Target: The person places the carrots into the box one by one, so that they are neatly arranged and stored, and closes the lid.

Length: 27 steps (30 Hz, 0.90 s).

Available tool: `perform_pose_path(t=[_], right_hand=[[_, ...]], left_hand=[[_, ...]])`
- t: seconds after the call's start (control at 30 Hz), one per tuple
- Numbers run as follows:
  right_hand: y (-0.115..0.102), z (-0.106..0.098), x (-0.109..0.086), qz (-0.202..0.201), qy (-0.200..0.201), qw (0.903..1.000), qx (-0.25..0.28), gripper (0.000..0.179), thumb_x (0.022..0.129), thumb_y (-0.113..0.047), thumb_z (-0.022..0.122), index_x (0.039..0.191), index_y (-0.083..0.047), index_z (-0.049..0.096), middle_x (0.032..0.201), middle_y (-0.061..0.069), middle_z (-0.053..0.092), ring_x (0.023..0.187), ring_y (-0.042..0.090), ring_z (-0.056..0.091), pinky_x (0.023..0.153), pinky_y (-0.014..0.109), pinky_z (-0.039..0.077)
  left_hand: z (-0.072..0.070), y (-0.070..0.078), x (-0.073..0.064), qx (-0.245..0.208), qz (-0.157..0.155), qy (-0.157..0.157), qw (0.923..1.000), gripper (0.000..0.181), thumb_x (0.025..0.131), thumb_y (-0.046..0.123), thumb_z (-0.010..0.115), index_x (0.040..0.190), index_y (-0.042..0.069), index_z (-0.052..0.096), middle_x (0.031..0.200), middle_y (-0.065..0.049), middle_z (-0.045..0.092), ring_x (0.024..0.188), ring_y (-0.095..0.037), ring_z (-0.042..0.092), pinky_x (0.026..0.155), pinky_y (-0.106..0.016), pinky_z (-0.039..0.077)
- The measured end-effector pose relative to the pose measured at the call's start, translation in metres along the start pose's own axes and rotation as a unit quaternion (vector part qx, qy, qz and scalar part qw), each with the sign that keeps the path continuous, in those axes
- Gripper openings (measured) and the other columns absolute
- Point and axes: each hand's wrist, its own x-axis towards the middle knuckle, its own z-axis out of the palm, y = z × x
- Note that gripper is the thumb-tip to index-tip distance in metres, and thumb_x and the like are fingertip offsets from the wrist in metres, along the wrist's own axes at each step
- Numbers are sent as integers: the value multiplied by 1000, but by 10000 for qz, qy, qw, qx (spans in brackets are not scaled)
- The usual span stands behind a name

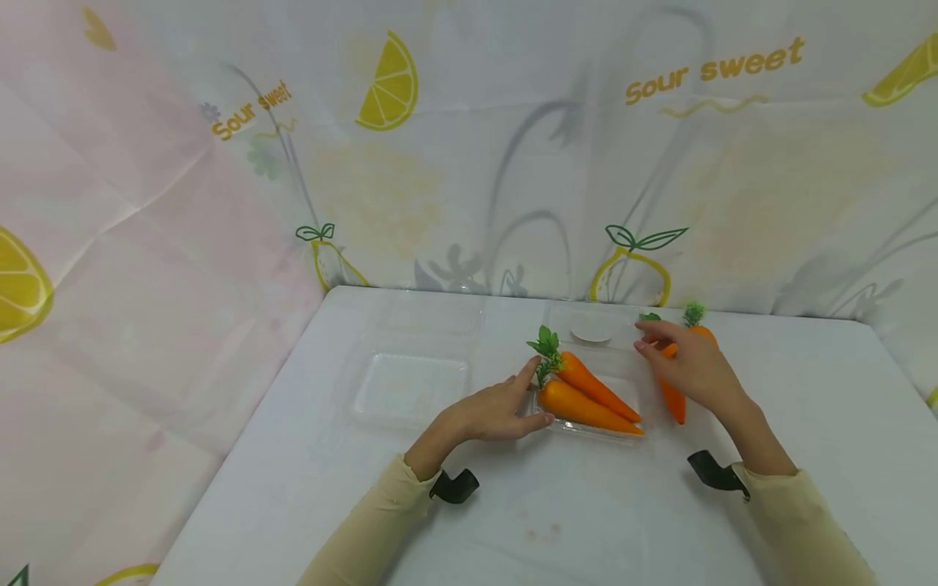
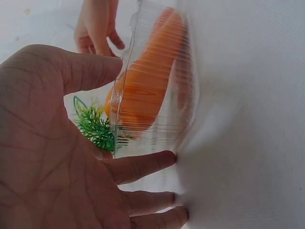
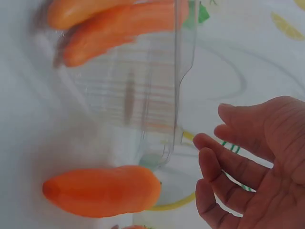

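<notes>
Two orange carrots with green tops, the nearer carrot [image 1: 586, 408] and the farther carrot [image 1: 595, 386], lie side by side in a clear plastic box [image 1: 627, 389]. At the box's left end is my left hand [image 1: 498, 409], fingers spread, its thumb at the rim in the left wrist view. Loosely bent and holding nothing, my right hand [image 1: 692, 366] hovers right of the box. Below it lies a loose carrot [image 3: 102, 191], partly hidden by the hand in the head view. Another carrot [image 1: 705, 334] shows behind that hand.
A second clear plastic box [image 1: 410, 389] lies open on the white table [image 1: 293, 488] at the left. The lid [image 1: 623, 319] of the first box leans back, with a pale oval [image 1: 590, 336] on it. A patterned cloth [image 1: 469, 163] hangs behind the table.
</notes>
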Motion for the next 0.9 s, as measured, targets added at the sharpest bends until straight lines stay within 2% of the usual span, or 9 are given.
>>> perform_pose_path(t=[0.1, 0.23, 0.5, 0.67, 0.9], right_hand=[[5, 0, 0, -30, 274, 9996, -43, 30, 96, -16, 65, 122, 0, 66, 97, 12, 72, 85, 30, 63, 66, 36, 49], [10, 0, 0, 239, 350, 9990, -104, 31, 96, -18, 65, 120, 1, 66, 95, 15, 71, 82, 30, 61, 60, 32, 46], [13, 3, 0, 703, 95, 9974, -148, 36, 98, -23, 61, 119, 6, 65, 99, 24, 70, 91, 39, 64, 75, 52, 52], [14, 7, 0, 800, -87, 9967, -54, 38, 99, -23, 59, 123, 6, 62, 101, 25, 69, 94, 40, 65, 77, 54, 53], [16, 9, 1, 790, -100, 9968, 82, 38, 99, -22, 59, 125, 6, 61, 101, 25, 70, 94, 41, 65, 78, 54, 53]], left_hand=[[0, 0, 0, 26, 23, 2, 10000, 94, 94, 58, 50, 159, 13, -2, 155, -14, 36, 142, -31, 32, 115, -41, 27], [0, -1, 0, 39, 62, 16, 10000, 94, 95, 57, 50, 159, 12, -2, 154, -13, 37, 142, -31, 33, 115, -41, 27], [0, -1, 0, 49, 102, 34, 9999, 94, 95, 57, 50, 159, 12, -2, 154, -14, 37, 142, -32, 32, 115, -41, 27], [0, -1, -1, 28, 86, 26, 10000, 94, 95, 57, 50, 159, 12, -2, 153, -13, 38, 142, -31, 32, 115, -40, 27], [1, -1, 0, 24, 83, 36, 10000, 94, 95, 57, 50, 159, 12, -2, 152, -12, 41, 142, -31, 32, 115, -41, 26]])
